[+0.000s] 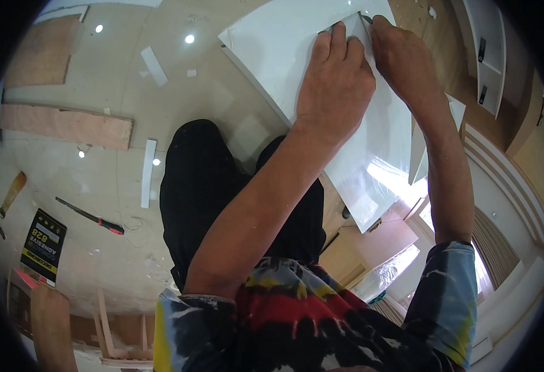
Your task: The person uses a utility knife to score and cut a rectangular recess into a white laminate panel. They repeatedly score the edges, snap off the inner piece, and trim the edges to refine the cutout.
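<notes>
A large glossy white sheet [263, 37] lies on a panel in front of me, above my dark-trousered knees. My left hand [337, 77] rests on it, palm down, fingers extended toward a thin, straight edge near the top; its thumb is hidden. Just to the right, my right hand [399, 59] is closed on a small grey blade-like tool [366, 18] touching the sheet near the end of that edge. Most of the tool is hidden by my fingers.
On the tiled floor are plywood strips [61, 121], white offcuts [149, 173], a red-and-black handsaw [101, 220] and a black-and-yellow adhesive container [44, 245]. Wooden frames [104, 328] stand at lower left, white cabinet units [489, 62] at right.
</notes>
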The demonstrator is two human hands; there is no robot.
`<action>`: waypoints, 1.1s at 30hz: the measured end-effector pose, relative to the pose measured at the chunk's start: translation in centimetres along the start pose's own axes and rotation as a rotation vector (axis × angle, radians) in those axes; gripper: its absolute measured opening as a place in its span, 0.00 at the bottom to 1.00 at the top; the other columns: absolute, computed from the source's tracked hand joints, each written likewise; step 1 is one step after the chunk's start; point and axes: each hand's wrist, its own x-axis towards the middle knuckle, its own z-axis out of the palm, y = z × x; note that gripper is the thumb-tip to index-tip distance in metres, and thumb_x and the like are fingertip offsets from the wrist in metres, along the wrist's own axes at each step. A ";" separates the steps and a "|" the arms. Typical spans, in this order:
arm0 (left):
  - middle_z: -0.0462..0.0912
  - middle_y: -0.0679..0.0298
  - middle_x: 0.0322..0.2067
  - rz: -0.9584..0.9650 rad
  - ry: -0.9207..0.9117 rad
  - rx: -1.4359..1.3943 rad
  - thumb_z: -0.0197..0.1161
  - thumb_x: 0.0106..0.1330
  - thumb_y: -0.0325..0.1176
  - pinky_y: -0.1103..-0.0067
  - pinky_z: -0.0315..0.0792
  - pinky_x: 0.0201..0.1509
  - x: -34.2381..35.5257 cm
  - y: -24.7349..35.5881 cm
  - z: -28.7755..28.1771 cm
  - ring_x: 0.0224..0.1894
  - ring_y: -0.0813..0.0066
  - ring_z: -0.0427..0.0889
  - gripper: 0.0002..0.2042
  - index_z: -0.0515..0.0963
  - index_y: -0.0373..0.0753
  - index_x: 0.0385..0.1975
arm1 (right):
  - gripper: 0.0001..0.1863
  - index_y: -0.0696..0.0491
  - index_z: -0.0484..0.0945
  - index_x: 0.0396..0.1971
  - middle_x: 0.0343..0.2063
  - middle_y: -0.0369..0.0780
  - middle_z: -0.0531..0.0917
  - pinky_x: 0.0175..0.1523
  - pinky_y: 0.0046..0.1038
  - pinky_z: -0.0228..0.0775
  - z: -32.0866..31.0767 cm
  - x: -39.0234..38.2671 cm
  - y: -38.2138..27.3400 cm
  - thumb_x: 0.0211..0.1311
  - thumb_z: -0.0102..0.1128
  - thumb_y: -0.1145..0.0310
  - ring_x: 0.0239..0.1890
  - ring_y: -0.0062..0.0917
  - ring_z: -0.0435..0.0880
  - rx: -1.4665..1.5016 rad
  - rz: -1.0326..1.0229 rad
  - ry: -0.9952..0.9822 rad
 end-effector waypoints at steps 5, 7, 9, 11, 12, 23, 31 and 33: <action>0.81 0.57 0.48 0.003 -0.049 0.037 0.72 0.60 0.34 0.64 0.62 0.70 0.3 0.1 -0.2 0.64 0.54 0.73 0.14 0.86 0.30 0.41 | 0.08 0.59 0.74 0.35 0.27 0.51 0.84 0.39 0.49 0.75 0.1 0.9 0.4 0.69 0.53 0.70 0.34 0.49 0.84 0.028 -0.048 0.008; 0.81 0.57 0.48 0.001 -0.072 0.050 0.71 0.61 0.34 0.63 0.61 0.70 0.7 0.2 -0.3 0.65 0.55 0.72 0.14 0.86 0.30 0.41 | 0.06 0.59 0.75 0.35 0.26 0.51 0.85 0.37 0.48 0.76 0.6 1.1 1.0 0.67 0.54 0.71 0.32 0.48 0.85 0.014 -0.075 0.026; 0.82 0.58 0.48 -0.003 -0.086 0.042 0.70 0.62 0.35 0.63 0.61 0.71 1.1 0.5 -0.2 0.67 0.55 0.71 0.14 0.86 0.31 0.41 | 0.07 0.58 0.75 0.36 0.27 0.50 0.85 0.37 0.49 0.76 0.6 0.8 1.3 0.68 0.53 0.69 0.32 0.49 0.84 0.023 -0.036 0.003; 0.81 0.58 0.49 -0.006 -0.081 0.037 0.69 0.64 0.36 0.64 0.60 0.71 0.7 0.7 0.0 0.67 0.56 0.70 0.14 0.86 0.32 0.43 | 0.07 0.56 0.75 0.37 0.26 0.49 0.85 0.37 0.49 0.76 1.5 -1.0 1.2 0.68 0.53 0.69 0.31 0.49 0.84 0.131 -0.037 0.138; 0.81 0.59 0.49 -0.014 -0.083 0.034 0.69 0.64 0.36 0.64 0.59 0.71 0.5 0.8 0.2 0.68 0.57 0.70 0.14 0.86 0.32 0.43 | 0.07 0.56 0.76 0.37 0.26 0.49 0.85 0.37 0.49 0.75 1.7 -1.7 1.2 0.69 0.53 0.69 0.30 0.49 0.84 0.189 -0.041 0.199; 0.81 0.60 0.52 -0.021 -0.123 0.087 0.67 0.67 0.38 0.64 0.58 0.73 0.5 0.2 -0.2 0.68 0.59 0.69 0.15 0.85 0.33 0.46 | 0.12 0.56 0.80 0.34 0.24 0.49 0.83 0.36 0.44 0.74 0.2 -1.2 1.6 0.73 0.56 0.63 0.27 0.47 0.82 0.271 -0.046 0.155; 0.81 0.59 0.52 -0.026 -0.122 0.065 0.68 0.67 0.37 0.63 0.58 0.73 0.4 0.3 -0.2 0.68 0.58 0.70 0.15 0.85 0.32 0.46 | 0.13 0.55 0.80 0.34 0.24 0.50 0.83 0.37 0.45 0.75 0.2 -0.7 1.6 0.73 0.55 0.62 0.30 0.49 0.83 0.217 -0.047 0.156; 0.81 0.59 0.52 -0.025 -0.121 0.068 0.68 0.67 0.37 0.63 0.58 0.73 0.4 0.4 -0.2 0.68 0.58 0.70 0.15 0.85 0.33 0.46 | 0.12 0.56 0.79 0.34 0.25 0.51 0.82 0.37 0.45 0.74 0.2 -0.6 1.9 0.74 0.56 0.63 0.30 0.50 0.82 0.204 -0.074 0.150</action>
